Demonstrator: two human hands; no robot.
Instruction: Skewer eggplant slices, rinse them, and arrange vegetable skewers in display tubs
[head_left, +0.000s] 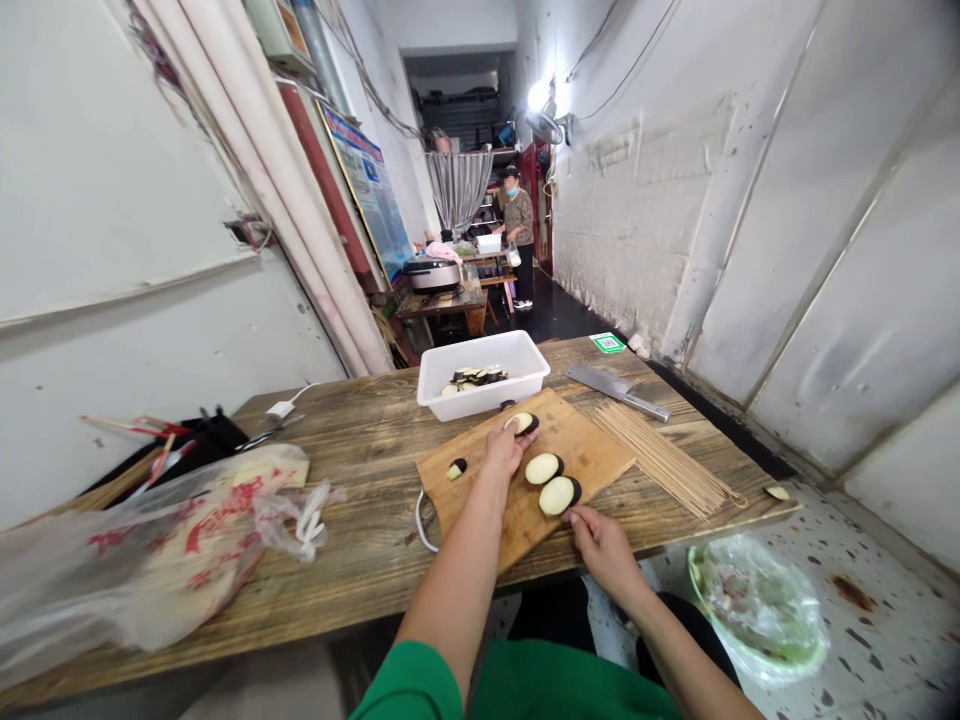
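My left hand point(507, 447) is closed on an eggplant slice point(519, 424), pale inside with dark skin, near the far edge of a wooden cutting board point(484, 510). Two more eggplant slices, an upper one point(541, 469) and a lower one point(557, 496), lie in a row towards my right hand point(600, 545). Its fingers are pinched just below the lower slice, on what appears to be the end of a thin skewer, mostly hidden by the fingers and slices. A small eggplant end piece point(456, 469) sits on the board's left side.
Beyond the board stands a white tub point(484, 390) with eggplant slices inside. A cleaver point(619, 390) and a bundle of bamboo skewers point(667, 455) lie at right. Plastic bags point(180, 540) cover the left. A lined bin point(757, 605) is on the floor; a person point(517, 225) stands far back.
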